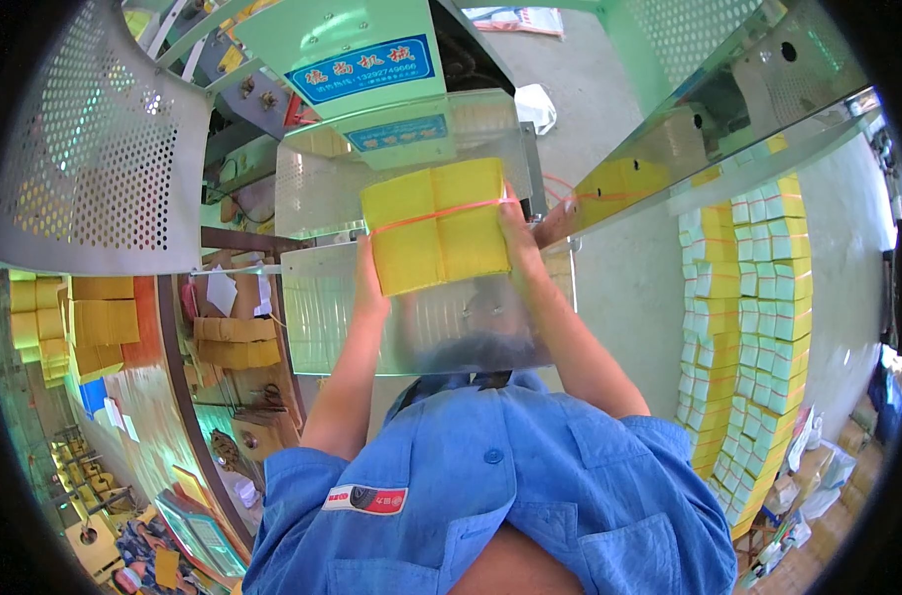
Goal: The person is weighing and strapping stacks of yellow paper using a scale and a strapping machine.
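The big green machine (352, 59) sits at twelve o'clock. A tall pile of yellow paper packs (758, 327) stands at three o'clock. In the middle, your left hand (368, 283) and right hand (520, 243) hold a yellow paper bundle (436, 226), one hand on each side.

One view only, head cam, wide fisheye, so no overlap w/ another view. Looks steeply down from the person's head: blue shirt (490, 496) fills the bottom edge, forearms run up from it to centre frame. Both hands sit close to the lens at the yellow paper bundle (438, 226), against the green machine (342, 50) at top. Edges bend hard: stacked bundles (758, 327) curve down the right rim, workbench (163, 397) curves at left.
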`<state>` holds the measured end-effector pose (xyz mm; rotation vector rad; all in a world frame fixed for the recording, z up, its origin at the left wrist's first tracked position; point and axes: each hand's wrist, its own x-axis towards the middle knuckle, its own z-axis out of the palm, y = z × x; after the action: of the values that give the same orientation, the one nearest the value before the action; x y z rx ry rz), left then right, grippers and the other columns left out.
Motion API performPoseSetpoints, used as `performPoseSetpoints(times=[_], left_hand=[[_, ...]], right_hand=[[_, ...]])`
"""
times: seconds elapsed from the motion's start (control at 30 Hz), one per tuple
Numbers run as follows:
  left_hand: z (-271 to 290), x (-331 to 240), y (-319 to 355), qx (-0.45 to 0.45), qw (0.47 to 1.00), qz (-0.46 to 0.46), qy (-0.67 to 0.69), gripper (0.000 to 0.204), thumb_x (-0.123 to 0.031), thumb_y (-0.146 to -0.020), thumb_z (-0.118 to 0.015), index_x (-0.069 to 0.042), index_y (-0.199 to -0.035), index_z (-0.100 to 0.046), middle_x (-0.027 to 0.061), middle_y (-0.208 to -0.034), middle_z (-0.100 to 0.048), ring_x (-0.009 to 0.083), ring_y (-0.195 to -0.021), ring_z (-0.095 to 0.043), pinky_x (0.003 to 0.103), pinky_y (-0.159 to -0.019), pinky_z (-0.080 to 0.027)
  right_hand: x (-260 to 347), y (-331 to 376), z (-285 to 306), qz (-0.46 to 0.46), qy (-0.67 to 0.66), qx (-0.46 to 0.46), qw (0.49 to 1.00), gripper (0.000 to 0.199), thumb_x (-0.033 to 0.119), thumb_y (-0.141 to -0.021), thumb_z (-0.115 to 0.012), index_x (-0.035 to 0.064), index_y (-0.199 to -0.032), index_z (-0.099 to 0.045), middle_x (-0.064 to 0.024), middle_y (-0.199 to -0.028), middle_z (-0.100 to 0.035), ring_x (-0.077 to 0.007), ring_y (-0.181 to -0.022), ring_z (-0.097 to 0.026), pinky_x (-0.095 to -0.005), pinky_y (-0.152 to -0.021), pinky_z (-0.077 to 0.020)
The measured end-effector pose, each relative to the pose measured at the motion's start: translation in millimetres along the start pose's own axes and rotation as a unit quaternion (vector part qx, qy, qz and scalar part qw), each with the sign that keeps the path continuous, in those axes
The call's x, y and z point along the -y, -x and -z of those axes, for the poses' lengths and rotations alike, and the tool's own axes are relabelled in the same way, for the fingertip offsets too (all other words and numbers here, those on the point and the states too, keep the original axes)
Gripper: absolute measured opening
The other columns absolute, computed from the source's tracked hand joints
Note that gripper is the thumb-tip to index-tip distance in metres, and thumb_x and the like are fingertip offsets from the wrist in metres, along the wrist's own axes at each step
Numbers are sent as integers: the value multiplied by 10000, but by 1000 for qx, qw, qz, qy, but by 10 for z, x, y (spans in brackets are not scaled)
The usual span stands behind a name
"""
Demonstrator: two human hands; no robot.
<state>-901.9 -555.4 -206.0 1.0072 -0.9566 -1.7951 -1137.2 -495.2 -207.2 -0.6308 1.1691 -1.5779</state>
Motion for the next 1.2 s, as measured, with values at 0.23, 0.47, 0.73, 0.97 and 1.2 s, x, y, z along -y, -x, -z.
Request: performPoseSetpoints(times=[0.23,0.47,0.73,0.97,1.2], left_hand=[[587,-95,663,-109,856,-152,-482,509,-429,-1026,-344,-34,-1279,-542,105,-1169,-608,193,-1025,-614,336,-873,-487],[749,-469,634,-122,949,2,-292,438,-337,-1001,-373,-14,-1110,-648,177,-957,-684,274,-873,-649,387,-749,-498],[806,-714,625,-76,851,-13,-519,346,-250,-986,-446,37,-978,-638,184,-793,-630,225,-797,-640,362,-707,-471],[769,-530,638,-85,883,-134,-442,279,-202,-1003,-437,18,-1082,-589,119,-892,-620,166,-793,-563,325,-735,-459],[790,-595,641,-62,944,1,-325,333,-279,-1027,-427,-8,-1105,-604,72,-932,-610,169,-906,-571,294,-836,-441]], right_hand=[[-84,419,-516,-115,-196,27,974,573,351,-1030,-359,79,-1521,-242,-89,-1507,-352,-199,-1352,-378,-304,-1096,-307],[16,561,-716,-67,-69,30,995,525,258,-1020,-349,48,-1498,-293,-73,-1493,-378,-180,-1347,-388,-300,-1086,-330],[-65,608,-470,-6,409,-20,912,476,354,-998,-357,119,-1400,-454,-214,-1170,-622,-335,-1121,-587,-363,-962,-432],[19,717,-620,22,448,-149,881,357,301,-969,-470,38,-1077,-685,-160,-905,-712,-321,-814,-682,-378,-748,-517],[-254,794,-418,17,-92,-203,975,240,169,-946,-570,-18,-1028,-697,-33,-922,-704,-98,-806,-633,-233,-742,-495]])
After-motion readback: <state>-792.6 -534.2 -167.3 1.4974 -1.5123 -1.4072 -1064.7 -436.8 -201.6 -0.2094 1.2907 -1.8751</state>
